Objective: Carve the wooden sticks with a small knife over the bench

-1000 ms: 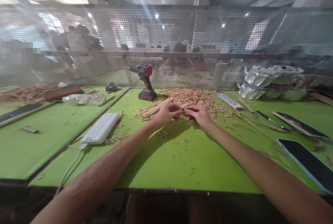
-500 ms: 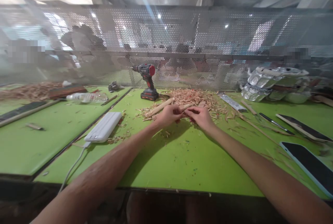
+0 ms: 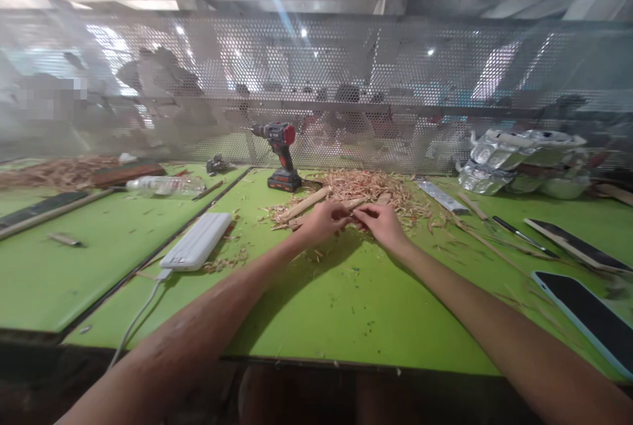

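Note:
My left hand (image 3: 327,219) and my right hand (image 3: 378,221) meet above the green table (image 3: 326,306), fingertips nearly touching. Both are closed in a pinch, and whatever sits between the fingers is too small or hidden to name. Right behind them lies a heap of wood shavings (image 3: 366,183). A pale wooden strip (image 3: 307,203) rests at the heap's left side, and more flat wood pieces show partly behind my fingers. A cordless drill (image 3: 281,155) stands upright on its battery, behind and to the left of my hands.
A white power bank (image 3: 196,241) with a cable lies left, beyond it a plastic bottle (image 3: 165,185). At right are a phone (image 3: 583,319), a dark flat block (image 3: 578,240), a slim black tool (image 3: 524,236), a metal strip (image 3: 442,196) and foil-like bundles (image 3: 519,155). A perforated screen (image 3: 336,69) backs the table.
My left hand has dropped and shifted slightly, its fingers a little looser. My right hand stays almost in place. The things on the table have not moved.

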Tool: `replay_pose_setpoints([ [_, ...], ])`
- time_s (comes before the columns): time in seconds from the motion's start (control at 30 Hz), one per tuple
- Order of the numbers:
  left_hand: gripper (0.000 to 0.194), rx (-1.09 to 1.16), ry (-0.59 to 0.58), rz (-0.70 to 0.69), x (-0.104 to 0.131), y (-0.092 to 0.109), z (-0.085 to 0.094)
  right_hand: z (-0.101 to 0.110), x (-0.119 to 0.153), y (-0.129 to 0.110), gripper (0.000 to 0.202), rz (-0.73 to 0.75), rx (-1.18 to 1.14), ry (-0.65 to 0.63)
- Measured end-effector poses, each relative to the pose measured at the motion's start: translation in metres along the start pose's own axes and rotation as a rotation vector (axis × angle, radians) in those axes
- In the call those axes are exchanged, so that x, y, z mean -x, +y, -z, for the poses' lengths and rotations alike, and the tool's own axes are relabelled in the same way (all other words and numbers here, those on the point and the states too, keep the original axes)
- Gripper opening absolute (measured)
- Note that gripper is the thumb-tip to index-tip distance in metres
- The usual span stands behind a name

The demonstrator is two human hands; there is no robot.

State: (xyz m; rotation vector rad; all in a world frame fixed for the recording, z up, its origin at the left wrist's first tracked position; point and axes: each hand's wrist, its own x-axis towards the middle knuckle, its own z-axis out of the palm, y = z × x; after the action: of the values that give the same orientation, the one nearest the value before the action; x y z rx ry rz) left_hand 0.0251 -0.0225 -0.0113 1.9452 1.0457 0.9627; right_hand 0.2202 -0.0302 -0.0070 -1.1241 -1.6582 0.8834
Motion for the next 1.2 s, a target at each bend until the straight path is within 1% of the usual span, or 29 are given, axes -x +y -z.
replay_pose_setpoints([
  [0.07, 0.023, 0.071, -0.04, 0.028, 0.0, -0.001, 0.001, 0.0, 0.0, 0.0, 0.016, 0.003, -0.005, -0.007],
  [0.2, 0.027, 0.132, 0.006, 0.07, -0.001, -0.003, 0.002, 0.0, 0.001, 0.0, 0.018, 0.031, -0.024, -0.049],
  [0.3, 0.027, 0.17, 0.009, 0.072, -0.002, -0.005, 0.002, 0.0, 0.002, 0.001, 0.017, 0.037, -0.028, -0.061],
  [0.43, 0.028, 0.261, -0.003, 0.048, -0.003, -0.009, 0.003, 0.001, 0.0, 0.006, 0.015, -0.029, -0.06, -0.036],
  [0.6, 0.033, 0.347, -0.052, 0.017, -0.005, -0.016, 0.005, 0.002, -0.005, 0.01, 0.017, -0.107, -0.149, -0.008],
  [0.7, 0.036, 0.338, -0.042, 0.01, -0.005, -0.018, 0.003, 0.003, -0.004, 0.008, 0.013, -0.152, -0.207, -0.007],
  [0.83, 0.026, 0.311, 0.013, 0.005, -0.005, -0.016, 0.001, 0.002, -0.003, 0.006, 0.009, -0.164, -0.261, -0.017],
  [0.93, 0.021, 0.284, 0.058, 0.013, -0.004, -0.013, 0.001, 0.002, -0.002, 0.003, 0.008, -0.126, -0.171, -0.021],
  [1.0, 0.02, 0.253, 0.058, 0.019, -0.004, -0.011, 0.001, 0.003, 0.0, 0.002, 0.011, -0.057, -0.063, -0.029],
  [1.1, 0.019, 0.174, 0.043, 0.025, -0.003, -0.009, 0.0, 0.003, 0.003, -0.001, 0.017, 0.072, 0.085, -0.083],
  [1.2, 0.015, 0.049, 0.04, 0.02, -0.001, -0.005, -0.002, 0.004, 0.003, -0.001, 0.021, 0.145, 0.204, -0.127],
])
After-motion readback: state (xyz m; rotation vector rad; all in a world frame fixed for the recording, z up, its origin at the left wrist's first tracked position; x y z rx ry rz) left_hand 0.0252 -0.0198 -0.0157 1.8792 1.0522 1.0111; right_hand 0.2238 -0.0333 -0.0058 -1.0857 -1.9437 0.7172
